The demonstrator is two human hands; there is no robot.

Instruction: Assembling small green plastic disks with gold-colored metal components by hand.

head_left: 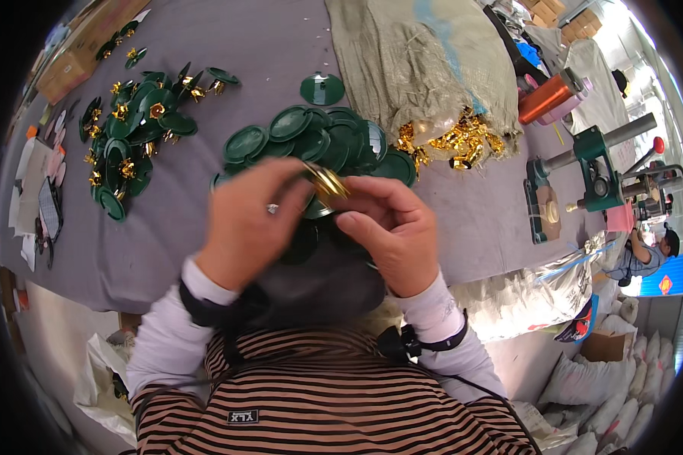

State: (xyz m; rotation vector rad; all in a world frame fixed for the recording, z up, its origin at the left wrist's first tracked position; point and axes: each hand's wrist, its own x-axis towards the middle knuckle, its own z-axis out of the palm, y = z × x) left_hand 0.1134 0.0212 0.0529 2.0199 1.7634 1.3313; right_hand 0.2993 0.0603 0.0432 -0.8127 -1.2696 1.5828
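A shiny gold metal piece (328, 184), blurred, is between my two hands above the near edge of a pile of round green discs (303, 136). My right hand (398, 235) is closed, its bent fingers and thumb at the right side of the gold piece. Motion smears my left hand (250, 216), which wears a ring; its fingertips reach the piece's upper left side, and their grip is unclear. Just below the gold piece, the rim of a green disc shows partly; whether a hand holds it is hidden.
Green discs fitted with gold pieces (140, 125) lie heaped at the left. Loose gold pieces (463, 140) spill from a woven sack (402, 68) at the far right. A green hand press (599, 167) stands on the right of the cloth-covered table (463, 227). Another person (645, 254) is beyond it.
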